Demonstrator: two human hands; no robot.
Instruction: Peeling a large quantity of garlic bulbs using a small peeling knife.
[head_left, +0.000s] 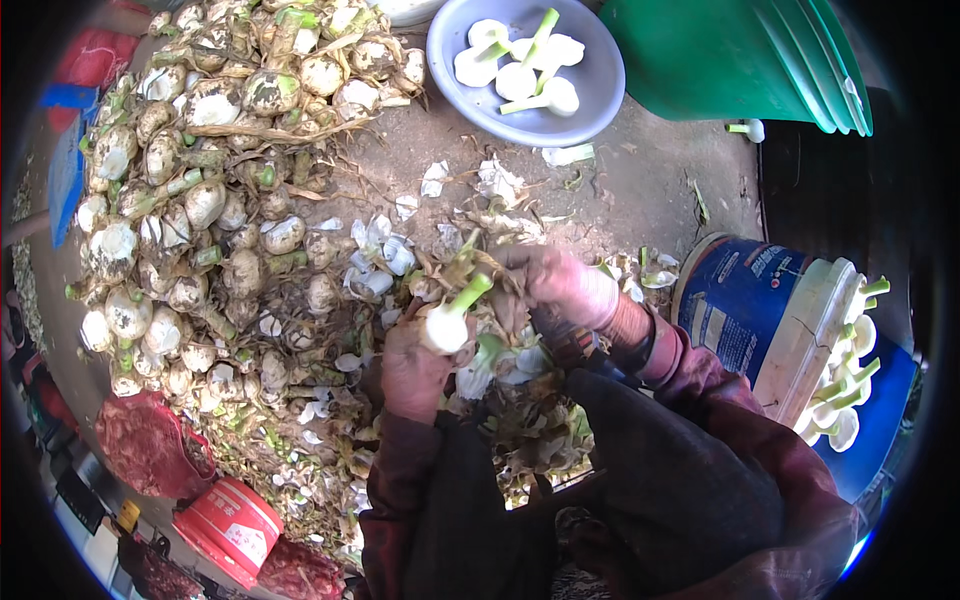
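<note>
A white peeled garlic bulb (445, 330) with a short green stem is held in my left hand (416, 371), above my lap. My right hand (559, 283), partly blurred, is just to the right of that bulb. Brown dry garlic skin (512, 304) hangs from its fingers, whose tips are hard to make out. Beneath both hands, loose skins and leaf scraps (525, 420) lie between my knees. Unpeeled garlic bulbs (244, 271) with dirty skins and cut stems form a big heap to the left.
A pale blue bowl (487, 127) holds several peeled bulbs. Stacked green buckets (697, 60) lie at the upper right. On the right, a blue and white bucket (750, 300) has peeled bulbs (844, 382) at its mouth. A red bucket (229, 529) is at the lower left.
</note>
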